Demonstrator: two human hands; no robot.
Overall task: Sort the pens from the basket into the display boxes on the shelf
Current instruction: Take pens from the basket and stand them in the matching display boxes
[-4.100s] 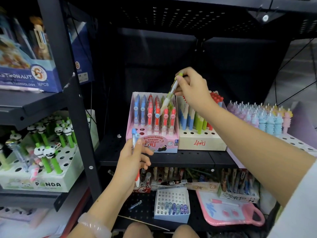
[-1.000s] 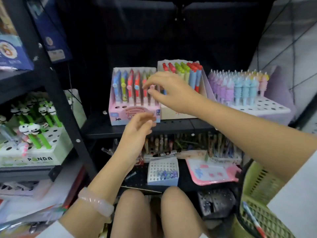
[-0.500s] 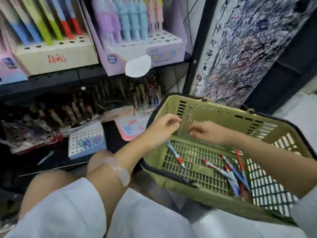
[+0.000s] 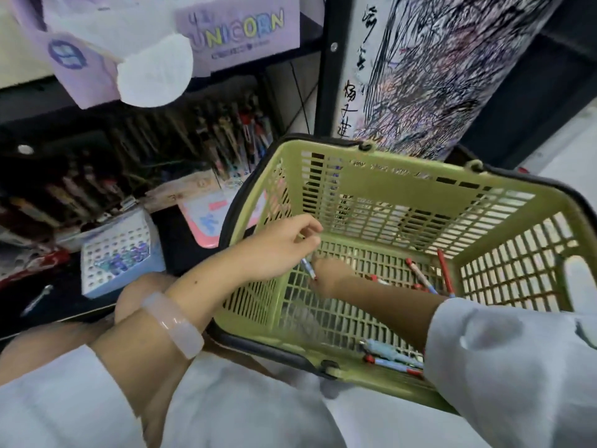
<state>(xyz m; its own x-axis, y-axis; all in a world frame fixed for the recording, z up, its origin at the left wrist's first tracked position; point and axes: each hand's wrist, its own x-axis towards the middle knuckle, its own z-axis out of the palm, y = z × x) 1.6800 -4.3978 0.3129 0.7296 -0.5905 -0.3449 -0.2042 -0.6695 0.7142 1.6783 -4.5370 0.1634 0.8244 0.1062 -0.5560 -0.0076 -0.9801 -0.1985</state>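
Head view: a green slatted basket with a dark rim is seen from above, set beside black shelving. The left hand is reached over the basket's near-left wall, fingers curled, and a blue pen with a red tip is pinched between them, slanting down toward the basket floor. The right hand is lowered inside the basket just beside that pen's tip; its fingers are turned away and blurred, so whether they are closed on anything cannot be told. More pens are noted loose in the basket: a red group by the far-right corner of the floor, and a blue and red cluster against the near wall, partly hidden by the right sleeve. A pale bangle is worn on the left wrist. On the upper shelf a lilac display box lettered UNICORN is seen; below it, a small blue perforated box and a row of pens, blurred, are recorded.
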